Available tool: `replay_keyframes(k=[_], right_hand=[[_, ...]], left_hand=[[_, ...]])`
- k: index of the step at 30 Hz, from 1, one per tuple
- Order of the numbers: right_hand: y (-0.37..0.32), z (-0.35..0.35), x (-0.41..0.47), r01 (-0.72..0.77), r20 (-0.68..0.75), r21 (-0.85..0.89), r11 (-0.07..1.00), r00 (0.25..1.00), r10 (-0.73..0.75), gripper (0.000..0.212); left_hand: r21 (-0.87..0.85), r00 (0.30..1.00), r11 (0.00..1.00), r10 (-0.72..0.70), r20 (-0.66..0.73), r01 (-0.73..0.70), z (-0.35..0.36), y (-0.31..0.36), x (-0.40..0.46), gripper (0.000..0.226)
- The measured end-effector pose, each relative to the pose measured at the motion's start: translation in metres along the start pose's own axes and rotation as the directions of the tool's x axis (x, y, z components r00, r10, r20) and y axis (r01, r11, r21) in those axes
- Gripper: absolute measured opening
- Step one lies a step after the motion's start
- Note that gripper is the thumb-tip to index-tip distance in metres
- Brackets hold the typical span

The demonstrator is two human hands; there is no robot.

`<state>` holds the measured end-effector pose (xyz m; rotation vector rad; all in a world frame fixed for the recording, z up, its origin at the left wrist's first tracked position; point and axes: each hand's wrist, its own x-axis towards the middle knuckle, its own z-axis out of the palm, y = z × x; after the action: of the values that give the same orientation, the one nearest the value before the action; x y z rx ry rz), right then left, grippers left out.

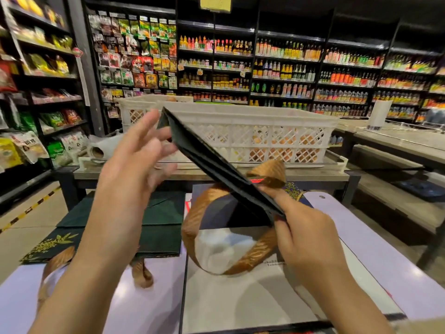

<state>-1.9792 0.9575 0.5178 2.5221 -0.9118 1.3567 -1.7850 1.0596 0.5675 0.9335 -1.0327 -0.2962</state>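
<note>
Supermarket shelves packed with sauce bottles and snack packets fill the background, and a white lattice crate sits on a counter just ahead. From the head camera, closer in, there's a pale shiny table. Held up over it is a folded dark bag, tilted on a diagonal from upper left down to lower right. The right hand pinches its lower corner, fingers curled tight round the edge. The left hand is up by the top end with fingers spread and loose, holding nothing. It's blurry, so I can't tell if the fingertips actually touch the bag. A tan woven handle loops down under the bag. Another green bag lies flat on the table, just left of it.
</note>
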Motion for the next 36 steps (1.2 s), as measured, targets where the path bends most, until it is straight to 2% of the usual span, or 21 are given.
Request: replay_keyframes(k=[1, 2, 3, 5, 6, 8, 11, 13, 14, 16, 18, 19, 20, 21, 22, 23, 24, 27, 30, 33, 36], right_hand=[[0.001, -0.003, 0.003, 0.011, 0.001, 0.009, 1.000, 1.000, -0.011, 0.048], [0.003, -0.007, 0.008, 0.020, -0.002, 0.019, 1.000, 1.000, -0.020, 0.043], [0.008, -0.011, 0.014, 0.015, -0.003, 0.042, 0.999, 1.000, -0.015, 0.037], [0.017, -0.022, 0.025, -0.006, 0.010, 0.135, 0.991, 1.000, 0.005, 0.028], [0.020, -0.027, 0.030, -0.004, 0.009, 0.187, 0.982, 1.000, 0.002, 0.023], [0.020, -0.036, 0.039, 0.027, 0.002, 0.280, 0.960, 1.000, -0.029, 0.021], [0.013, -0.040, 0.052, 0.028, 0.001, 0.415, 0.909, 1.000, -0.031, 0.019], [0.013, -0.036, 0.057, 0.034, -0.071, 0.360, 0.932, 0.997, -0.009, 0.009], [0.013, -0.035, 0.060, 0.031, -0.147, 0.282, 0.959, 0.989, 0.011, 0.011], [0.015, -0.030, 0.058, -0.009, -0.302, 0.217, 0.976, 0.950, 0.075, 0.036], [0.012, -0.029, 0.052, -0.138, -0.382, 0.397, 0.908, 0.874, 0.300, 0.047], [0.015, -0.021, 0.050, -0.206, -0.358, 0.537, 0.818, 0.823, 0.442, 0.049], [0.014, -0.010, 0.050, -0.287, -0.243, 0.677, 0.678, 0.782, 0.574, 0.052], [0.010, 0.001, 0.051, -0.403, -0.032, 0.767, 0.498, 0.752, 0.658, 0.060], [0.007, 0.014, 0.053, -0.533, 0.198, 0.772, 0.347, 0.720, 0.666, 0.075], [0.005, 0.028, 0.053, -0.618, 0.363, 0.737, 0.272, 0.702, 0.612, 0.087], [-0.003, 0.039, 0.050, -0.664, 0.471, 0.708, 0.239, 0.696, 0.542, 0.084], [-0.023, 0.068, 0.039, -0.620, 0.508, 0.725, 0.301, 0.776, 0.375, 0.040], [-0.031, 0.084, 0.043, -0.608, 0.499, 0.715, 0.344, 0.789, 0.358, 0.044], [-0.042, 0.099, 0.055, -0.668, 0.548, 0.622, 0.407, 0.744, 0.383, 0.042], [-0.059, 0.114, 0.064, -0.722, 0.602, 0.506, 0.472, 0.687, 0.407, 0.040]], left_hand=[[0.186, 0.995, 0.977, 0.103, 0.002, -0.101, -0.006, -0.003, 0.003, 0.043], [0.403, 0.979, 0.894, 0.204, 0.025, -0.196, -0.012, -0.004, 0.007, 0.052], [0.601, 0.952, 0.748, 0.298, 0.076, -0.282, -0.019, -0.005, 0.014, 0.060], [0.791, 0.908, 0.496, 0.382, 0.171, -0.357, -0.038, -0.009, 0.030, 0.068], [0.810, 0.912, 0.464, 0.359, 0.197, -0.357, -0.047, -0.009, 0.037, 0.068], [0.786, 0.933, 0.516, 0.286, 0.218, -0.342, -0.057, -0.007, 0.048, 0.059], [0.661, 0.959, 0.695, 0.208, 0.191, -0.282, -0.060, -0.007, 0.050, 0.037], [0.600, 0.965, 0.759, 0.244, 0.098, -0.253, -0.058, -0.007, 0.049, 0.009], [0.591, 0.963, 0.772, 0.268, 0.030, -0.234, -0.058, -0.007, 0.049, 0.008], [0.571, 0.947, 0.798, 0.304, -0.104, -0.193, -0.059, -0.007, 0.049, 0.015], [0.543, 0.928, 0.828, 0.302, -0.219, -0.141, -0.064, -0.005, 0.050, 0.019], [0.517, 0.920, 0.849, 0.281, -0.271, -0.107, -0.069, -0.006, 0.052, 0.022], [0.499, 0.913, 0.864, 0.257, -0.316, -0.070, -0.074, -0.007, 0.053, 0.027], [0.480, 0.908, 0.877, 0.229, -0.351, -0.035, -0.080, -0.010, 0.055, 0.030], [0.460, 0.905, 0.888, 0.192, -0.379, 0.005, -0.085, -0.013, 0.056, 0.033], [0.445, 0.902, 0.895, 0.163, -0.400, 0.036, -0.090, -0.017, 0.057, 0.036], [0.432, 0.898, 0.900, 0.140, -0.418, 0.061, -0.094, -0.021, 0.057, 0.040], [0.393, 0.871, 0.906, 0.060, -0.487, 0.157, -0.115, -0.038, 0.056, 0.047], [0.352, 0.838, 0.902, -0.021, -0.545, 0.251, -0.136, -0.050, 0.057, 0.039], [0.366, 0.787, 0.872, -0.033, -0.617, 0.324, -0.156, -0.059, 0.059, 0.026], [0.408, 0.782, 0.818, -0.078, -0.619, 0.405, -0.176, -0.070, 0.057, 0.035]])
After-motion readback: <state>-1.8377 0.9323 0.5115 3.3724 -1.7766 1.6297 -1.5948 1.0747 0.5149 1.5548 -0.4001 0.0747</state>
